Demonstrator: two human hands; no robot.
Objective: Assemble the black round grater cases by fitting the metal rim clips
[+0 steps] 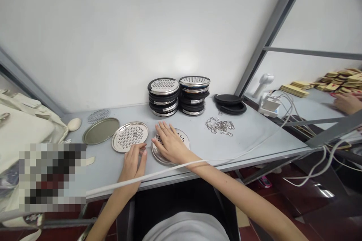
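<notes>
Bright overall, fairly even white light; the wall [98,26] carries a soft glow just above the stacked graters [164,86], whose metal rims catch small highlights. Shadows on the table [195,130] stay faint and soft. Below it, exposure drops: the black chair [183,199] shows little detail. Glare streak on the dark glossy surface [308,192], lower right. Wide-angle distortion: posts [274,26] slant outward, bag [34,120] stretches at the left edge. Small clips [223,125] look soft. Coarse pixelation masks a lower-left patch.
</notes>
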